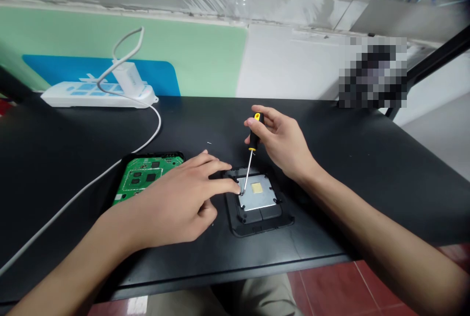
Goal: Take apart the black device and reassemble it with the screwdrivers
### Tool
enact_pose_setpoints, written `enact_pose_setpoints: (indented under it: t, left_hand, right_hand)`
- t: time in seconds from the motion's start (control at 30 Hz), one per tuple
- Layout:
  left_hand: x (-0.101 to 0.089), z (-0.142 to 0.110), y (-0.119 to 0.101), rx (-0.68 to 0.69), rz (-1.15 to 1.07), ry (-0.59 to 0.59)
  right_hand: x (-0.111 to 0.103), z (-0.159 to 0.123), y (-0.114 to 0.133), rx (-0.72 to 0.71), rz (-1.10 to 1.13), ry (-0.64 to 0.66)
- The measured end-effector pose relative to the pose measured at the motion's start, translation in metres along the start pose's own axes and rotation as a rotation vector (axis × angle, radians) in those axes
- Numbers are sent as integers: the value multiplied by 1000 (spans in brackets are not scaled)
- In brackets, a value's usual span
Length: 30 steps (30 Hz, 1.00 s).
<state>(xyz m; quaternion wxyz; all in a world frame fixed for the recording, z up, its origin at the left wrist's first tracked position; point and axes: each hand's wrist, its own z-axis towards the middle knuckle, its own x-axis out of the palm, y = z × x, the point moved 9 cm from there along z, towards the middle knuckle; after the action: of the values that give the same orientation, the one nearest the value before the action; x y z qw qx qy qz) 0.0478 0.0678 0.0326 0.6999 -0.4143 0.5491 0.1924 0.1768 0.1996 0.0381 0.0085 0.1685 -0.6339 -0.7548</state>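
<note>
Black cover (247, 230) with metal plate (261, 201) lies near the table's (330, 218) front edge; left hand (179, 193) fingers spread, one tip at the plate's left side, so weak pressure could let the cover skid. Right hand (288, 142) fingers pinch the screwdriver (253, 138) handle; its shaft leans, so the tip could slip and jab that left finger. Beyond the left hand, a tiny loose metal piece (209, 142), maybe a screw, could get lost if bumped.

Well beyond the black cover (264, 217) the counter (205, 120) leaves passage; the left hand (183, 196) blocks the cover's left, the right forearm (352, 213) its right.
</note>
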Motion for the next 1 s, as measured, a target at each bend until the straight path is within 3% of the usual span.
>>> enact_pose_setpoints:
  t: [0.4, 0.5, 0.63, 0.73, 1.0]
  left_hand:
    - [-2, 1, -5, 43, 88, -18]
    - [-1, 1, -5, 39, 128, -11]
    - [0, 1, -5, 37, 142, -4]
    - [-1, 1, -6, 36, 140, -9]
    - [0, -1, -5, 22, 133, 2]
  right_hand:
    - [-5, -1, 3, -28, 28, -26]
    - [-18, -12, 20, -183, 76, -86]
    - [-38, -51, 51, -511, 125, -196]
    - [-48, -77, 57, -653, 83, -247]
    - [-62, -86, 49, -711, 44, -312]
